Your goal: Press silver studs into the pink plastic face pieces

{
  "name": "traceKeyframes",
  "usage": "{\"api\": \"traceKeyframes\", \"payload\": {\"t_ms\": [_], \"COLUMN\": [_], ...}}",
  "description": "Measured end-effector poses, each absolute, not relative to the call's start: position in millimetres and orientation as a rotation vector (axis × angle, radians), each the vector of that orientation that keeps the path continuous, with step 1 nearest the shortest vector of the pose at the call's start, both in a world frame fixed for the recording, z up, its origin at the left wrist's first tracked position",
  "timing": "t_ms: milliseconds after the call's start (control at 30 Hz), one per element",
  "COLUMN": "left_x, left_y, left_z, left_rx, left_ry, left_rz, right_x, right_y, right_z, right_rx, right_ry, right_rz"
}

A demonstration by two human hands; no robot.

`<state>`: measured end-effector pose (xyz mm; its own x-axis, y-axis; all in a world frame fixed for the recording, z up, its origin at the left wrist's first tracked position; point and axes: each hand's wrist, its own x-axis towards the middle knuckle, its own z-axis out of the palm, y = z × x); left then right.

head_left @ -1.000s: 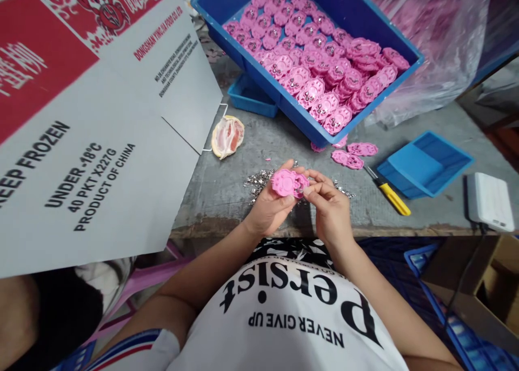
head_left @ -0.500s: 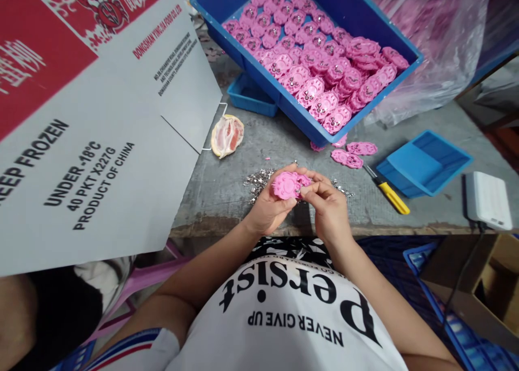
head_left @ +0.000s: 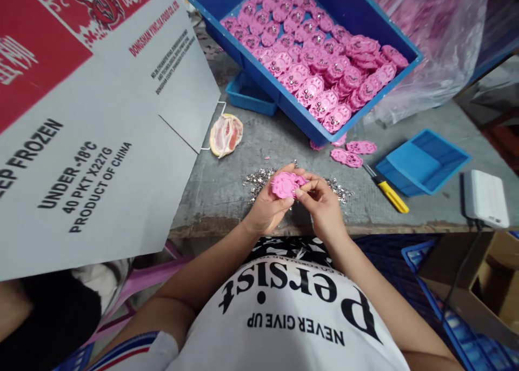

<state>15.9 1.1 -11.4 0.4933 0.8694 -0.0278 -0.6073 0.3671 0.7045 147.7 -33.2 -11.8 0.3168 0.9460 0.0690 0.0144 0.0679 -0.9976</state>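
Note:
A pink plastic piece with scalloped edges point(head_left: 285, 185) lies in my left hand point(head_left: 265, 209), whose fingers and thumb close around it. My right hand point(head_left: 324, 203) pinches at the piece's right end with thumb and forefinger; any small part between those fingertips is too small to make out. Under and behind both hands, small shiny metal parts point(head_left: 256, 181) are heaped on the grey table point(head_left: 219, 192). Similar pink pieces point(head_left: 346, 158) lie on the table, beyond my right hand.
A large blue bin point(head_left: 300, 119) of pink pieces stands at the back. To the right are a yellow-handled screwdriver point(head_left: 393, 197), a small blue tray point(head_left: 424, 163) and a white box-shaped device point(head_left: 485, 198). A peeled fruit point(head_left: 226, 136) sits beside the big carton point(head_left: 121, 198) at left.
My right hand has shifted slightly left, its thumb and forefinger now closer over the pink piece. The left hand still holds the piece in nearly the same place.

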Motion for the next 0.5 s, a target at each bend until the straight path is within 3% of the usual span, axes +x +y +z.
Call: {"api": "traceKeyframes", "payload": {"t_ms": [167,500], "left_x": [9,-8], "left_y": [5,14], "left_z": [-4,6], "left_rx": [0.522,0.568], "left_ry": [0.532,0.69], "left_rz": [0.935,0.912], "right_x": [156,270], "right_y": [-37,-55], "right_z": [-16,-50], "right_rx": [-1.281,-1.558], "right_ry": [-0.837,-0.679], "right_rz": [0.956,0.412]}}
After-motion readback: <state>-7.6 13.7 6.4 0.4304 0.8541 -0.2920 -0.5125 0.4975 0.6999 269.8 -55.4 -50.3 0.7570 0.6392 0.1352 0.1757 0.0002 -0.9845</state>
